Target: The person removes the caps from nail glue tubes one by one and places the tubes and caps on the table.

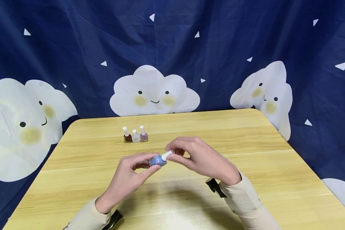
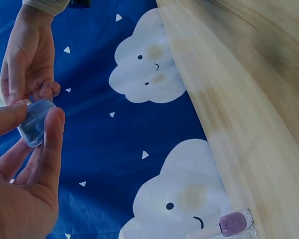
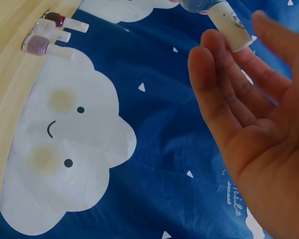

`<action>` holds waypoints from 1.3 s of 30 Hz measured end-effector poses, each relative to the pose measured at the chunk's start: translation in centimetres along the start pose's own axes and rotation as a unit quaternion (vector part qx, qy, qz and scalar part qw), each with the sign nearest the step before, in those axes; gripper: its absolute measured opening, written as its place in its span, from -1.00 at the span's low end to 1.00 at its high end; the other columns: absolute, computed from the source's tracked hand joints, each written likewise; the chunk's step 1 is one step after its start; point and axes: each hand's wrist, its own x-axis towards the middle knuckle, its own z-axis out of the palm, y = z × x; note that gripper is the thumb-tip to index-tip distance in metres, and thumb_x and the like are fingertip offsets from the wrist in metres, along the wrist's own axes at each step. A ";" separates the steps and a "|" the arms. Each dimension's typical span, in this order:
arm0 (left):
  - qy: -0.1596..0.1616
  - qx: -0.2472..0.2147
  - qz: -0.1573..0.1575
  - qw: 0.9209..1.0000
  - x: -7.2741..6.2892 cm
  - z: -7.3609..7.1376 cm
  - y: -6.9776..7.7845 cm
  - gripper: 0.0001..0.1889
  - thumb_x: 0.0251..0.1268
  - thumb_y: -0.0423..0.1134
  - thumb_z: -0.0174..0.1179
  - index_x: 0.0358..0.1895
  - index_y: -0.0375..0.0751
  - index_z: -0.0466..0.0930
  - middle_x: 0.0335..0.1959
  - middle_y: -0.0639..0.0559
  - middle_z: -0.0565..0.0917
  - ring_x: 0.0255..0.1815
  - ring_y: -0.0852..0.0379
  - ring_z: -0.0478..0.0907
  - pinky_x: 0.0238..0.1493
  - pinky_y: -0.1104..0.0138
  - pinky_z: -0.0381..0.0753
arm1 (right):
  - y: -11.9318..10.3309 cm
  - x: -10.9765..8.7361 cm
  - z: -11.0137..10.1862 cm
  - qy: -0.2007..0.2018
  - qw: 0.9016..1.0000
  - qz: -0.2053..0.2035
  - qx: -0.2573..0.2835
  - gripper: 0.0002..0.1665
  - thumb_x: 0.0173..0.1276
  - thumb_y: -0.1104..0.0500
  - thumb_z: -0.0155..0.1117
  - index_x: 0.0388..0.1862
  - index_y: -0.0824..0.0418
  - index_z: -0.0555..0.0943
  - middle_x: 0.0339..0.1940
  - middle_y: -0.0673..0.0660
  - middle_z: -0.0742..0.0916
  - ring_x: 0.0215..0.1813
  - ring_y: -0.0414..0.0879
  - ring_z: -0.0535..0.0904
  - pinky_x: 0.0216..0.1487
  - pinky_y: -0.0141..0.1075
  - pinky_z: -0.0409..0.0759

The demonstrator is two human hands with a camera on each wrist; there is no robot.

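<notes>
Your left hand (image 1: 126,175) pinches a blue, glass nail-polish bottle (image 1: 157,161), white cylindrical cap (image 1: 167,155) still on, beside your empty, loosely parted right hand (image 1: 203,158).

Left hand (image 1: 129,175) holds a blue bottle (image 1: 157,161) above the worktop (image 1: 74,179), right hand (image 1: 201,157) at its white cap (image 1: 165,156); three bottles (image 1: 136,137) stand toward the far edge.

Bare hands (image 1: 128,174), cream long sleeves (image 1: 244,199), ribbed-looking fabric on the right forearm, black buckle-like fittings (image 1: 216,187) by both cuffs
</notes>
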 end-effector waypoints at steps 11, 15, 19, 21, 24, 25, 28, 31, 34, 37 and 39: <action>0.004 0.016 0.012 1.000 0.0 0.1 -0.2 -0.72 0.26 -0.35 0.45 0.02 -0.06 0.78 -0.18 0.13 0.79 -0.31 0.21 0.73 -0.22 0.33 0.80 | 0.1 0.0 0.0 -0.004 1.000 -0.014 -0.005 -0.86 0.52 0.11 0.30 -0.02 0.08 0.68 -0.23 -0.17 0.70 -0.26 -0.37 0.58 -0.20 -0.49 0.66; 0.003 0.014 0.021 1.000 0.0 0.2 -0.1 -0.72 0.25 -0.36 0.45 0.02 -0.09 0.77 -0.19 0.11 0.79 -0.32 0.21 0.73 -0.21 0.33 0.80 | 0.0 0.1 0.0 -0.009 1.000 0.011 -0.003 -0.82 0.55 0.02 0.26 -0.02 0.06 0.69 -0.24 -0.19 0.71 -0.26 -0.37 0.59 -0.19 -0.45 0.67; 0.003 0.012 0.024 1.000 0.0 0.2 -0.1 -0.71 0.25 -0.37 0.45 0.02 -0.10 0.78 -0.18 0.10 0.79 -0.31 0.21 0.74 -0.22 0.34 0.80 | 0.1 0.1 0.0 -0.014 1.000 0.017 -0.005 -0.83 0.56 0.04 0.25 -0.06 0.07 0.71 -0.27 -0.19 0.71 -0.27 -0.39 0.59 -0.18 -0.44 0.68; 0.002 0.013 0.021 1.000 0.0 0.2 -0.1 -0.72 0.25 -0.37 0.45 0.02 -0.09 0.78 -0.18 0.10 0.79 -0.31 0.21 0.74 -0.22 0.33 0.80 | 0.1 0.1 0.0 -0.013 1.000 0.009 -0.006 -0.84 0.55 0.07 0.26 -0.06 0.08 0.71 -0.27 -0.17 0.72 -0.28 -0.39 0.58 -0.19 -0.45 0.67; 0.002 0.015 0.015 1.000 0.0 0.2 -0.1 -0.72 0.25 -0.36 0.45 0.02 -0.08 0.78 -0.18 0.12 0.79 -0.31 0.21 0.74 -0.22 0.33 0.80 | 0.2 0.0 0.0 -0.010 1.000 -0.004 -0.009 -0.86 0.54 0.10 0.28 -0.05 0.09 0.71 -0.25 -0.15 0.72 -0.27 -0.38 0.58 -0.20 -0.47 0.66; 0.002 0.015 0.014 1.000 0.0 0.2 -0.1 -0.72 0.25 -0.36 0.45 0.02 -0.08 0.78 -0.18 0.12 0.79 -0.31 0.22 0.73 -0.22 0.33 0.80 | 0.2 0.0 0.0 -0.010 1.000 -0.006 -0.010 -0.86 0.54 0.11 0.28 -0.03 0.10 0.70 -0.24 -0.15 0.72 -0.27 -0.37 0.58 -0.20 -0.47 0.66; 0.002 0.015 0.014 1.000 0.0 0.2 -0.1 -0.72 0.26 -0.36 0.45 0.02 -0.08 0.78 -0.18 0.12 0.79 -0.31 0.22 0.74 -0.22 0.33 0.80 | 0.1 0.0 0.0 -0.011 1.000 0.000 -0.010 -0.82 0.53 0.07 0.30 0.00 0.09 0.69 -0.20 -0.15 0.73 -0.26 -0.37 0.60 -0.19 -0.47 0.67; 0.002 0.014 0.018 1.000 0.0 0.3 -0.1 -0.72 0.26 -0.36 0.44 0.03 -0.08 0.78 -0.18 0.11 0.79 -0.30 0.21 0.74 -0.22 0.33 0.80 | 0.0 0.1 0.0 -0.014 1.000 0.018 -0.008 -0.79 0.53 0.02 0.29 0.00 0.07 0.69 -0.21 -0.18 0.72 -0.26 -0.37 0.60 -0.19 -0.46 0.67; 0.003 0.013 0.022 1.000 0.0 0.3 -0.1 -0.72 0.25 -0.37 0.45 0.02 -0.09 0.78 -0.19 0.10 0.79 -0.31 0.21 0.74 -0.22 0.34 0.80 | 0.0 0.1 0.0 -0.013 1.000 0.025 -0.005 -0.81 0.55 0.01 0.26 -0.04 0.06 0.70 -0.25 -0.19 0.72 -0.27 -0.38 0.60 -0.18 -0.44 0.68; 0.004 0.013 0.022 1.000 0.0 0.3 -0.1 -0.72 0.25 -0.37 0.45 0.02 -0.09 0.78 -0.19 0.10 0.79 -0.31 0.21 0.73 -0.23 0.34 0.80 | 0.0 0.1 0.0 -0.010 1.000 0.017 -0.009 -0.83 0.56 0.05 0.25 -0.07 0.07 0.71 -0.27 -0.18 0.72 -0.28 -0.39 0.59 -0.18 -0.44 0.68; 0.003 0.013 0.018 1.000 0.0 0.3 -0.1 -0.72 0.25 -0.36 0.45 0.02 -0.08 0.78 -0.19 0.11 0.79 -0.31 0.21 0.73 -0.22 0.34 0.80 | 0.0 0.1 -0.1 -0.010 1.000 0.009 -0.013 -0.84 0.56 0.07 0.25 -0.07 0.09 0.71 -0.27 -0.16 0.72 -0.28 -0.39 0.58 -0.19 -0.45 0.67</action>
